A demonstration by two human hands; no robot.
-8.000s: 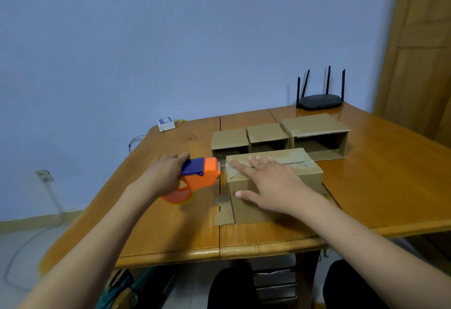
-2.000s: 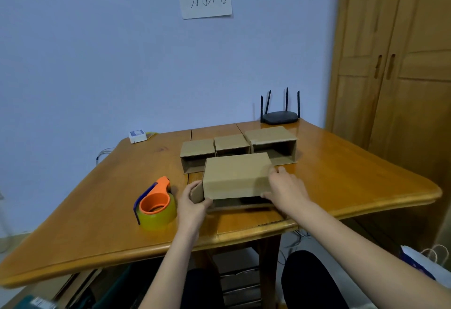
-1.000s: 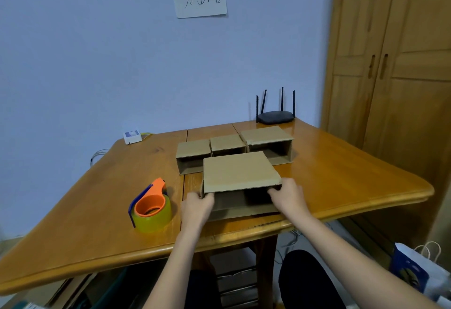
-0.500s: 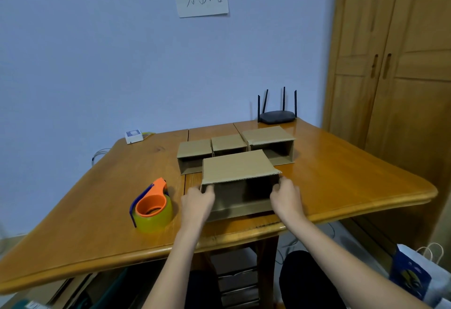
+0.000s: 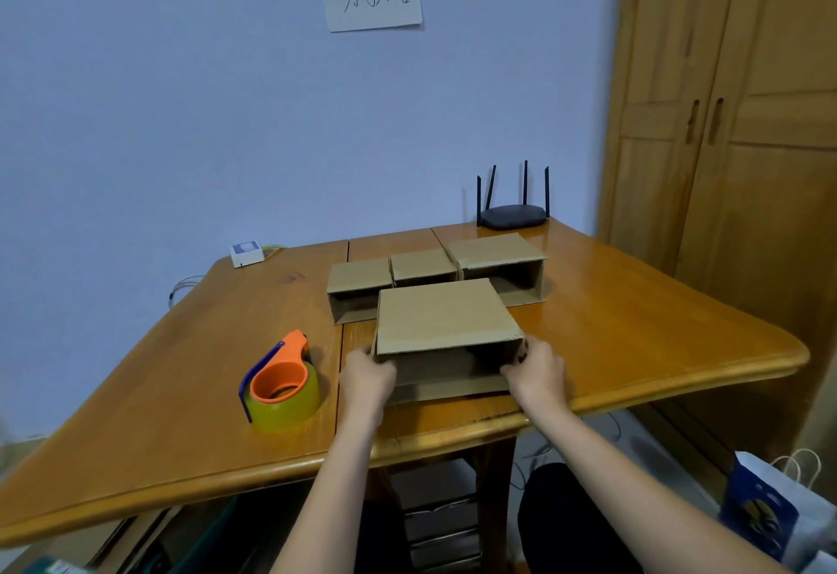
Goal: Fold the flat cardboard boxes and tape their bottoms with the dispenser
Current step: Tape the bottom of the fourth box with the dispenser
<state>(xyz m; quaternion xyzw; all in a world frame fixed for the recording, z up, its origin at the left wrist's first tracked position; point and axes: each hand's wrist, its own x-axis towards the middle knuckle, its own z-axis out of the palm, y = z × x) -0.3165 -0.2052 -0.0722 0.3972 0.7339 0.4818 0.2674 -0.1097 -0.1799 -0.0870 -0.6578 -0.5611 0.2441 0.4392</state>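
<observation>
both hands hold the open cardboard box (image 5: 441, 322) on the counter (image 5: 634, 338): left hand (image 5: 367, 376) grips its left side, right hand (image 5: 536, 369) its right. the tape dispenser (image 5: 281, 385) sits just left of the left hand.

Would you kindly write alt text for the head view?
Both hands, left and right, hold a box lying on its side on a table. A tape dispenser sits left; three boxes line up behind.
</observation>
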